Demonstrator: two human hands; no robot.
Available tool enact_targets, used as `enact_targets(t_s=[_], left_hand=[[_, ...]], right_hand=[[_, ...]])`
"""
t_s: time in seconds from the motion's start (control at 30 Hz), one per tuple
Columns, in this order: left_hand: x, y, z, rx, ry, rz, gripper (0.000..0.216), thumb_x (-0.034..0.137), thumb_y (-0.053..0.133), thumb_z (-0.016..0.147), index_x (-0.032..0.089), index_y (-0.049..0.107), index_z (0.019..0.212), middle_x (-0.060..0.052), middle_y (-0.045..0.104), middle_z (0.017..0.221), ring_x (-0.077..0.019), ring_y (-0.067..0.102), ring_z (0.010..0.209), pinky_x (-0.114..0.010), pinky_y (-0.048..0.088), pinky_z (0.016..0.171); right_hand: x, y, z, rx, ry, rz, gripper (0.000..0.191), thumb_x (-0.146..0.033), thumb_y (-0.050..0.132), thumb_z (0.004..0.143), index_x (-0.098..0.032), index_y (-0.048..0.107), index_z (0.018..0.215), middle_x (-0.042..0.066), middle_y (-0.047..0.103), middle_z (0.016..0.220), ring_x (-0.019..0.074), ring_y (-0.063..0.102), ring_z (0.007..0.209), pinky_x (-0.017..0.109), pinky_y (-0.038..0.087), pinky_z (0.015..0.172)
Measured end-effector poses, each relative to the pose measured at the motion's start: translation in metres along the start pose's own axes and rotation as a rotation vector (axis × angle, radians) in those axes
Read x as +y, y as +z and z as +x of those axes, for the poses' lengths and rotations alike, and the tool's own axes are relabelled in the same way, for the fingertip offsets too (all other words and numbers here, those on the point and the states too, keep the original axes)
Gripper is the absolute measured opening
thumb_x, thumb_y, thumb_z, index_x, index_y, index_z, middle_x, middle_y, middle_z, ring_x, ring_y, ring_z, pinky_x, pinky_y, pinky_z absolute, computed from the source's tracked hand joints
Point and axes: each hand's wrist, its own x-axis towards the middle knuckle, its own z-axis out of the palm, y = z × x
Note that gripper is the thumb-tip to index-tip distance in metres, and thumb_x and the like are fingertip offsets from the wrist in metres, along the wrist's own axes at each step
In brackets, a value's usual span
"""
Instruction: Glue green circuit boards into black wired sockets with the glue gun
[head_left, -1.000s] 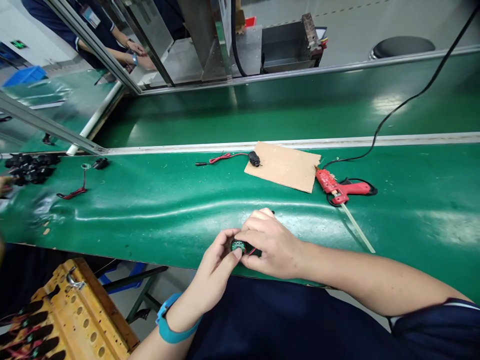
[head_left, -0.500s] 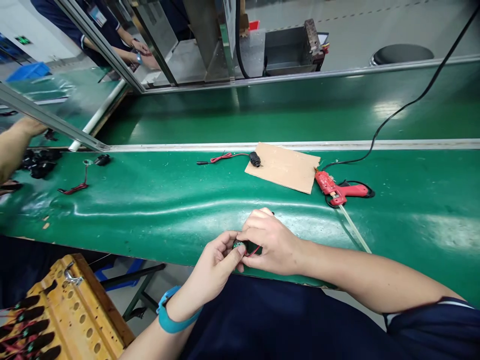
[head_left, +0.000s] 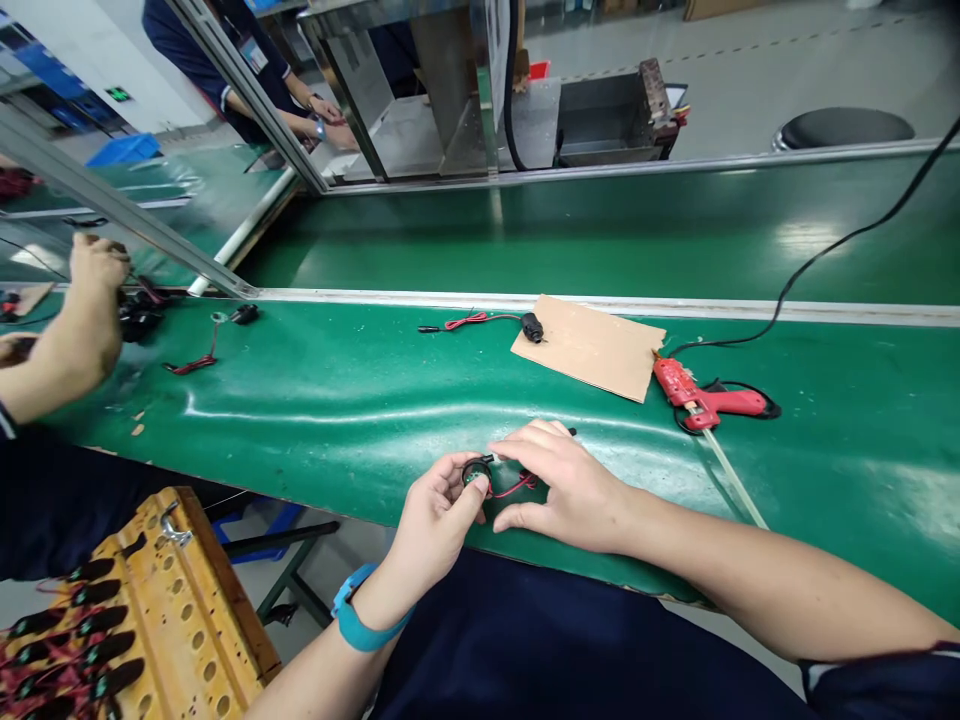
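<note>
My left hand (head_left: 442, 505) pinches a small round black housing (head_left: 477, 470) between thumb and fingers. A green circuit board shows inside it, partly covered by my thumb. A red and black cable (head_left: 511, 488) runs from the housing toward my right hand (head_left: 562, 485). That hand is open, thumb and fingers apart, just right of the housing. Part of the cable is hidden beneath it, and a black tip (head_left: 573, 432) shows past its knuckles. Beyond my hands, another black housing with a red cable (head_left: 532, 327) rests on a piece of cardboard (head_left: 592, 350).
A red glue gun (head_left: 705, 398) with a glue stick lies on the green bench (head_left: 337, 370) at right. Another cabled part (head_left: 196, 364) is at left, near a co-worker's arm (head_left: 75, 330). A yellow rack (head_left: 187, 600) of black parts stands lower left. A metal frame (head_left: 150, 220) crosses upper left.
My right hand has opened and drawn back from the housing, which stays in my left hand. The co-worker's arm at left reaches further into view. The whole view has shifted a little.
</note>
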Motion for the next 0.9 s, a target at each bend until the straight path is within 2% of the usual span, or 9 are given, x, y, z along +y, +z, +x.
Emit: enact_targets(t_s=[0.1, 0.27, 0.4, 0.47, 0.57, 0.67, 0.77, 0.9], left_hand=[[0.002, -0.006, -0.001, 0.042, 0.003, 0.016, 0.033, 0.039, 0.069, 0.089, 0.016, 0.066, 0.112, 0.0, 0.065, 0.077, -0.0113, 0.057, 0.057, -0.025, 0.047, 0.058], [0.003, -0.011, 0.0, 0.073, -0.021, -0.018, 0.038, 0.04, 0.072, 0.087, 0.014, 0.066, 0.114, 0.001, 0.064, 0.068, -0.012, 0.057, 0.056, -0.025, 0.045, 0.059], [0.002, -0.016, 0.0, 0.092, -0.026, -0.062, 0.038, 0.042, 0.072, 0.089, 0.013, 0.066, 0.114, -0.002, 0.07, 0.076, -0.0122, 0.059, 0.059, -0.026, 0.046, 0.062], [-0.001, -0.018, 0.0, 0.092, -0.024, -0.097, 0.039, 0.042, 0.071, 0.09, 0.013, 0.065, 0.116, -0.006, 0.073, 0.084, -0.0127, 0.061, 0.063, -0.027, 0.047, 0.065], [-0.007, -0.02, -0.002, 0.098, -0.043, -0.199, 0.043, 0.043, 0.072, 0.09, 0.014, 0.063, 0.12, -0.008, 0.074, 0.091, -0.014, 0.062, 0.069, -0.029, 0.048, 0.069], [-0.012, -0.02, -0.003, 0.09, -0.091, -0.314, 0.042, 0.045, 0.069, 0.092, 0.014, 0.063, 0.12, -0.009, 0.074, 0.096, -0.0151, 0.064, 0.073, -0.03, 0.049, 0.071], [-0.015, -0.02, -0.003, 0.074, -0.127, -0.364, 0.04, 0.044, 0.07, 0.092, 0.014, 0.063, 0.119, -0.009, 0.075, 0.096, -0.0146, 0.065, 0.07, -0.031, 0.05, 0.071], [-0.016, -0.021, -0.002, 0.102, -0.128, -0.312, 0.041, 0.047, 0.07, 0.091, 0.014, 0.063, 0.114, -0.011, 0.077, 0.094, -0.0149, 0.066, 0.064, -0.031, 0.05, 0.069]], right_hand=[[0.0, -0.001, 0.0, 0.054, -0.016, 0.025, 0.071, -0.053, 0.086, 0.076, -0.019, 0.058, 0.132, 0.012, 0.068, 0.119, 0.028, 0.061, 0.107, 0.049, 0.048, 0.095], [0.001, 0.0, -0.001, 0.194, -0.068, 0.058, 0.062, -0.046, 0.083, 0.082, -0.018, 0.057, 0.131, 0.014, 0.066, 0.119, 0.0289, 0.061, 0.111, 0.049, 0.051, 0.095], [-0.001, -0.004, 0.0, 0.347, -0.08, 0.066, 0.03, -0.023, 0.067, 0.095, -0.02, 0.06, 0.124, 0.013, 0.067, 0.115, 0.0264, 0.063, 0.107, 0.047, 0.054, 0.09], [-0.001, -0.007, 0.0, 0.393, -0.123, 0.07, 0.028, -0.009, 0.053, 0.096, -0.021, 0.061, 0.12, 0.012, 0.068, 0.109, 0.0244, 0.065, 0.101, 0.045, 0.055, 0.085], [0.0, -0.005, -0.002, 0.323, -0.247, 0.076, 0.034, 0.0, 0.042, 0.091, -0.022, 0.062, 0.109, 0.008, 0.069, 0.094, 0.0205, 0.065, 0.084, 0.039, 0.055, 0.073], [0.005, 0.007, -0.007, 0.241, -0.314, 0.06, 0.029, 0.0, 0.043, 0.089, -0.021, 0.061, 0.097, 0.006, 0.066, 0.082, 0.0179, 0.057, 0.071, 0.034, 0.05, 0.064], [0.012, 0.027, -0.013, 0.171, -0.3, 0.031, 0.025, -0.002, 0.043, 0.088, -0.02, 0.059, 0.088, 0.006, 0.064, 0.079, 0.0169, 0.052, 0.068, 0.031, 0.046, 0.062], [0.022, 0.049, -0.017, -0.094, -0.238, -0.094, 0.028, -0.004, 0.039, 0.089, -0.02, 0.059, 0.078, 0.004, 0.061, 0.072, 0.0174, 0.049, 0.067, 0.03, 0.044, 0.063]])
